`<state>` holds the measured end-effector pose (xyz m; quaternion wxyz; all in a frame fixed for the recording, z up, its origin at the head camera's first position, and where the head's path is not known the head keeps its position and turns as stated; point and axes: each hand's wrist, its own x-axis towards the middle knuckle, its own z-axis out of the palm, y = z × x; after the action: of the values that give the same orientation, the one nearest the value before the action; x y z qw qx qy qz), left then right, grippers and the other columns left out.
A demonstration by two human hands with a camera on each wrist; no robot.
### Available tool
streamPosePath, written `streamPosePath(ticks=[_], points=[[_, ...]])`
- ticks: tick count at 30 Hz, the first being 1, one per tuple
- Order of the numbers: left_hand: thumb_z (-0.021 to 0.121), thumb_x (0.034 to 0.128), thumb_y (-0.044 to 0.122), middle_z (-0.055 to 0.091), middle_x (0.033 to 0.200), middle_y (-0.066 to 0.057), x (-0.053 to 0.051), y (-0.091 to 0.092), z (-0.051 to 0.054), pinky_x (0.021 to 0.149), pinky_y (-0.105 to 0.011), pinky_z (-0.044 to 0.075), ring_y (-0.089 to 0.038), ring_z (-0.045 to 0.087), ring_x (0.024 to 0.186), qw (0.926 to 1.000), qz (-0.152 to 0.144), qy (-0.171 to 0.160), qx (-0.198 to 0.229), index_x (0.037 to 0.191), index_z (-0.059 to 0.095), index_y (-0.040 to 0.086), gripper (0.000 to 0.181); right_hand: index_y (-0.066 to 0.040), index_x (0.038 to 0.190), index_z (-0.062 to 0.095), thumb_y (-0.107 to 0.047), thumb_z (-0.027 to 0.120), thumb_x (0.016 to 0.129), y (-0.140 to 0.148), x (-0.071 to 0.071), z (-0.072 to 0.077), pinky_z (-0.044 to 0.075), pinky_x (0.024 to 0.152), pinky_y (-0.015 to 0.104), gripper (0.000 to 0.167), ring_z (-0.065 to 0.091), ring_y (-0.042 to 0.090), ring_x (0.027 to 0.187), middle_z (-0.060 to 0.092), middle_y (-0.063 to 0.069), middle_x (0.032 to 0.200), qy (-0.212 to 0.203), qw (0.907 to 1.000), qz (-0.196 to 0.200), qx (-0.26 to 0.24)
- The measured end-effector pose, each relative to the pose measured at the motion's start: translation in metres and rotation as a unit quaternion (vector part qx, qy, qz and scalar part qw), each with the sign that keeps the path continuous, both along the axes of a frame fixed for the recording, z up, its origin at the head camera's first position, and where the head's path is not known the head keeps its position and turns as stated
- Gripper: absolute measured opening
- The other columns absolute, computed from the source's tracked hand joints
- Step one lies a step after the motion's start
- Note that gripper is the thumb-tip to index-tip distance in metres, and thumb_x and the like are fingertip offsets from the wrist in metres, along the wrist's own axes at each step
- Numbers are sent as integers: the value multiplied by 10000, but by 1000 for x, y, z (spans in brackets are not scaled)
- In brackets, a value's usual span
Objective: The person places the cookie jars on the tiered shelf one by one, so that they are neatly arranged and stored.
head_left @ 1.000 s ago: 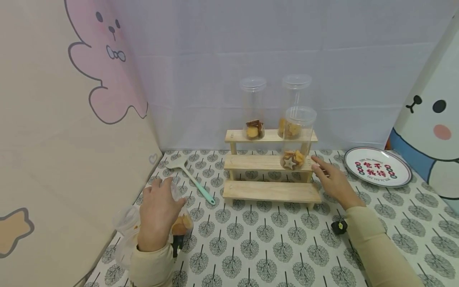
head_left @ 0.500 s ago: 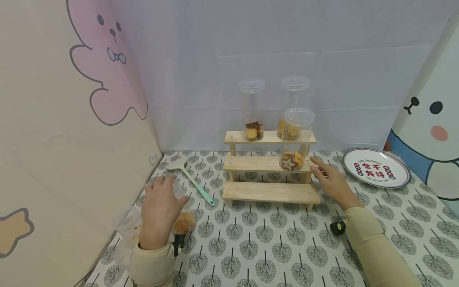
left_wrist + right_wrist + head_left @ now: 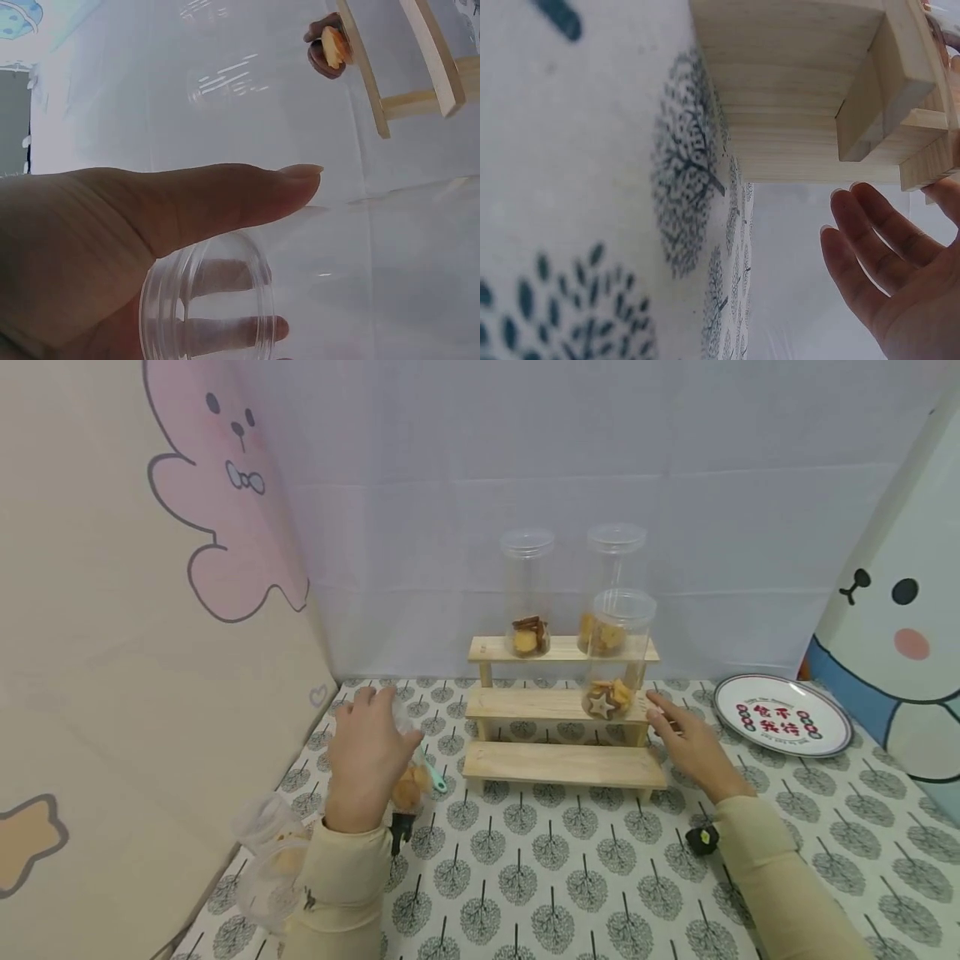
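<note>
My left hand (image 3: 367, 760) grips a clear cookie jar (image 3: 409, 787), mostly hidden behind it in the head view. In the left wrist view the thumb (image 3: 247, 196) lies along the near side of the jar (image 3: 214, 296), with fingers showing through the plastic. A three-tier wooden shelf (image 3: 566, 762) stands ahead. My right hand (image 3: 693, 747) is at the right end of its middle tier. Its fingers (image 3: 877, 247) are spread and relaxed in the right wrist view, the thumb by the wood. One lidded cookie jar (image 3: 618, 647) sits on that tier; two others (image 3: 527, 589) (image 3: 615, 568) are on top.
Another clear jar (image 3: 272, 860) with cookies stands at the lower left. A spatula's green handle (image 3: 437, 779) shows beside my left hand. At the right lies a white plate (image 3: 782, 714) with red lettering. Tree-print cloth (image 3: 555, 877) covers the table, and a curtain hangs behind.
My left hand has moved forward and right with the cookie jar, and now hides most of the spatula. The right hand stays at the shelf's end.
</note>
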<state>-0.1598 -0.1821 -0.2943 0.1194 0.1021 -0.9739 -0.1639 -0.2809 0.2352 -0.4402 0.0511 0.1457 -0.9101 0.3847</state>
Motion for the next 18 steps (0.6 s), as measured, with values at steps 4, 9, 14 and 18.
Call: streamPosePath(ticks=[4, 9, 14, 18], points=[[791, 848, 320, 425, 1502, -208, -12, 13, 8, 947, -680, 466, -469, 389, 1335, 9997, -77, 235, 7, 1469, 468, 96, 735, -306, 1588, 257, -538, 320, 1056, 0, -1, -1, 454, 899, 662, 584, 539, 407, 1171, 546, 237, 1343, 68, 10000, -51, 25], [791, 845, 317, 442, 1496, -188, -25, 25, 19, 893, -664, 509, -445, 413, 1328, 9979, -281, 569, -145, 1469, 480, 110, 728, -314, 1584, 268, -539, 326, 1054, -1, -2, -2, 462, 890, 651, 578, 554, 394, 1151, 568, 225, 1321, 141, 9998, -122, 49], [791, 845, 305, 441, 1501, -173, -37, 35, 29, 883, -646, 527, -431, 407, 1343, 9950, -559, 796, -246, 1461, 494, 114, 710, -326, 1581, 271, -545, 336, 1051, 0, -2, -2, 464, 892, 646, 577, 554, 388, 1152, 568, 218, 1324, 122, 9999, -106, 0], [791, 840, 292, 462, 1483, -168, -46, 41, 35, 833, -613, 561, -422, 427, 1324, 9914, -777, 976, -404, 1436, 522, 107, 679, -339, 1578, 272, -555, 340, 1046, 0, -2, -2, 467, 894, 638, 578, 550, 377, 1159, 556, 208, 1345, 58, 9999, -102, -65]])
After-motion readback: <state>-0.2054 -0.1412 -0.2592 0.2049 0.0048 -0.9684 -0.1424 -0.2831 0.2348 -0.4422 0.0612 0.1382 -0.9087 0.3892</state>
